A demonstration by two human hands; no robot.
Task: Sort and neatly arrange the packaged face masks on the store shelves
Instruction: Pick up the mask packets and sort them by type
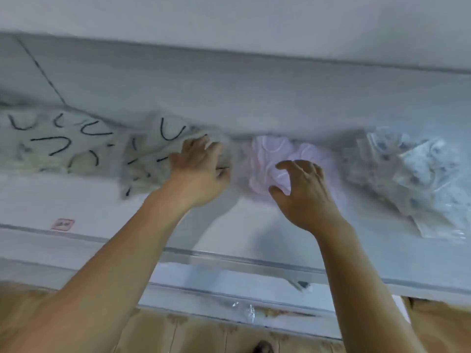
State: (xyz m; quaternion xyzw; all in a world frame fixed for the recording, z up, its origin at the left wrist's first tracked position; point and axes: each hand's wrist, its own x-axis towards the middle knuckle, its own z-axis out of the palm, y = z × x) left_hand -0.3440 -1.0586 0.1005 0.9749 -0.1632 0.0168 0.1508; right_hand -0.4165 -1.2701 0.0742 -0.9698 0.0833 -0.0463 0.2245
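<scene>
While the left hand (201,161) grips the grey black-looped mask packs (150,154) on the white shelf (102,215), the right hand (303,189) hovers with fingers loosely spread over the pink mask packs (267,154).

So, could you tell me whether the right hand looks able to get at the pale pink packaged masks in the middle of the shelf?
Probably yes. The right hand hovers open just in front of the pale pink packaged masks, nothing between them. The left hand is busy at the grey-green masks with black loops beside them.
</scene>
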